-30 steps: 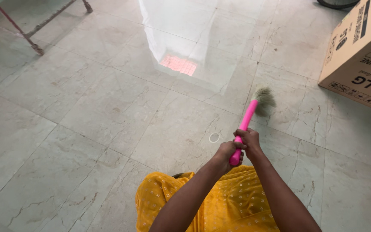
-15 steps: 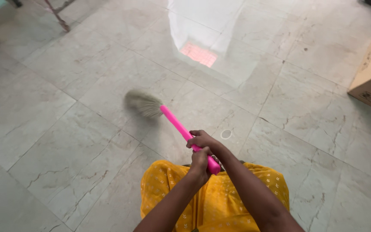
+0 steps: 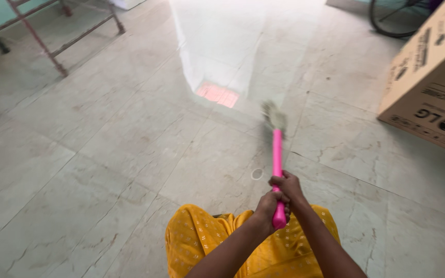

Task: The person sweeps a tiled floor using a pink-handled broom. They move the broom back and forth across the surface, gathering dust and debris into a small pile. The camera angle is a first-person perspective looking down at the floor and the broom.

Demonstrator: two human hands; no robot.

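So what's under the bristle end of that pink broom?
Under the broom head lies pale marble-like floor, with a small ring-shaped mark beside the handle. Both hands, left and right, grip the handle. The blurred bristles hide any dust beneath them.

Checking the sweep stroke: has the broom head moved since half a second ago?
Yes. The broom head has swung rightward, from left of the pink floor reflection to its right, nearer the cardboard box.

broom head (image 3: 274,116) ahead of fingers (image 3: 279,198) on floor (image 3: 104,154); cardboard box (image 3: 431,82) far right | metal frame (image 3: 42,31) far left
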